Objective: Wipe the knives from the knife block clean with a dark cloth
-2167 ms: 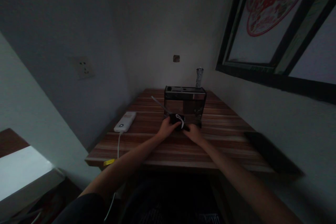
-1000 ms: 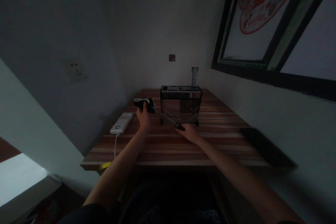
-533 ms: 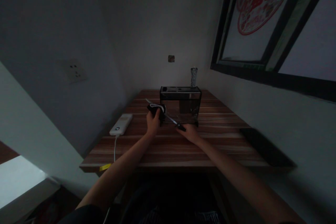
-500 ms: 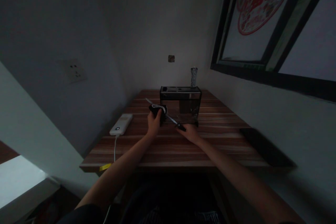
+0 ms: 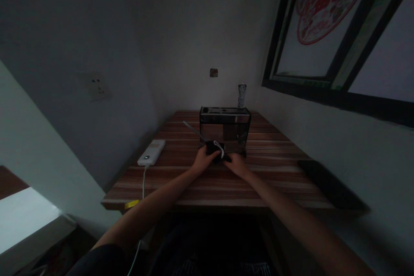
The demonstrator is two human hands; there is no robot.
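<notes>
1. Half a second ago the cloth [image 5: 211, 146] was around the middle of the rod [image 5: 194, 130]; now it is down at the near right end, just beside the dark handle [image 5: 227, 158].
2. That leaves a longer stretch of rod bare, slanting up to the far left. I judge this the near end of a stroke along it.
3. The left hand [image 5: 203, 158] has its grip closed around the folded cloth, thumb on top.
4. The right hand [image 5: 237, 164] has its grip wrapped round the handle, in about the same place as before.
5. Cloth and rod are held above the tabletop [image 5: 220, 189], on the near side of the box [image 5: 225, 117]; whether they touch it, I cannot tell.
</notes>
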